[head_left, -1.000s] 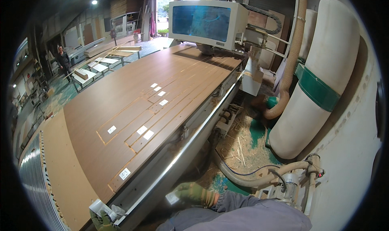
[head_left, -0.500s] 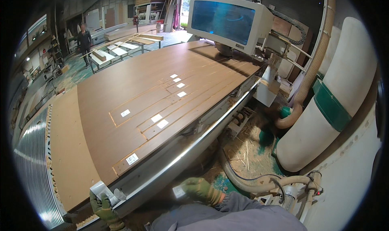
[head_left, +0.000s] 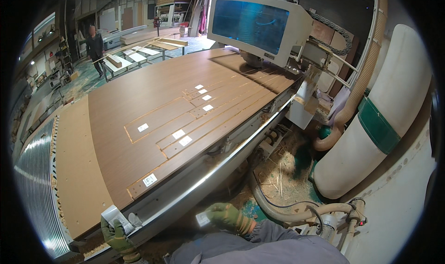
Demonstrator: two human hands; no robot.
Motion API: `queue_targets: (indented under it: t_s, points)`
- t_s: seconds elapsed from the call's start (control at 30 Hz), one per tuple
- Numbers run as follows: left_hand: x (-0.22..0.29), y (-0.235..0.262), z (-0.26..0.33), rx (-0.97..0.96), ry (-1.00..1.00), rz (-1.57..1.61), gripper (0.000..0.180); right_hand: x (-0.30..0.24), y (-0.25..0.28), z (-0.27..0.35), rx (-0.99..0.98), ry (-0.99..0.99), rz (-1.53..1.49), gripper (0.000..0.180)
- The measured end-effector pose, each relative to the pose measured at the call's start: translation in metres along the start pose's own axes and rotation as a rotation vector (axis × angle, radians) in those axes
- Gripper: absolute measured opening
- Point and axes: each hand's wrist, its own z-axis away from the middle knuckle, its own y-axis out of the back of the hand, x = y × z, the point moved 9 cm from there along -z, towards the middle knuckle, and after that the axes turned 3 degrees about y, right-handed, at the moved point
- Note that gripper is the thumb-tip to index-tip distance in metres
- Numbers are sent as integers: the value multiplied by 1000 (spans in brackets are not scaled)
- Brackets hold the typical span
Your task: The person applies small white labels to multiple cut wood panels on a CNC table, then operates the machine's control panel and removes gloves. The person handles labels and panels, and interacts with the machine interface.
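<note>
My left hand (head_left: 118, 240), in a green striped work glove, is closed around a curled white strip of labels (head_left: 114, 215) at the near corner of the machine bed. My right hand (head_left: 231, 218), gloved alike, pinches a small white label (head_left: 203, 219) in front of my body, apart from the bed. Beyond them lies a large brown wood-look panel (head_left: 139, 97) with rectangular outlines cut into it. Several white labels are stuck on it, the nearest label (head_left: 149, 179) close to its near end.
A cutting machine's head with a large pale hood (head_left: 250, 25) stands over the panel's far end. Dust bags (head_left: 352, 148) and a ribbed hose (head_left: 366, 65) are at the right, above wood chips on the floor. Another person (head_left: 95, 48) stands at the far left near a rack (head_left: 134, 58).
The machine's hood has shifted slightly left in the picture. The person in the back has moved a little. Both my hands stay nearly in place, still holding the strip and the label.
</note>
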Motion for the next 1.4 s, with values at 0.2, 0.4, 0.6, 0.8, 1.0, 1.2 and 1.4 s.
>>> queue_targets:
  t_s: [0.2, 0.4, 0.6, 0.8, 1.0, 1.2, 1.4]
  points:
    - [-1, -10, -3, -47, -13, -6, 51, -1, 5, 1, 25, 33, -31, 20]
    - [-7, -3, -7, -17, 27, -8, 53, -15, -1, 2, 43, 107, 124, 17]
    - [-4, -3, 0, -4, 32, 34, 54, -1, -2, -1, 45, -7, -54, 17]
    - [-4, -1, -2, -2, 18, -45, 53, -4, -2, -1, 39, -2, -23, 16]
    - [-4, -2, -1, -31, 13, 2, 50, -6, -4, 1, 59, -11, 10, 16]
    - [2, -5, 3, -24, 17, 12, 48, -11, -7, 0, 25, 115, 110, 16]
    - [8, -8, 4, -29, -16, -3, 49, -1, -4, 3, 18, -4, 4, 19]
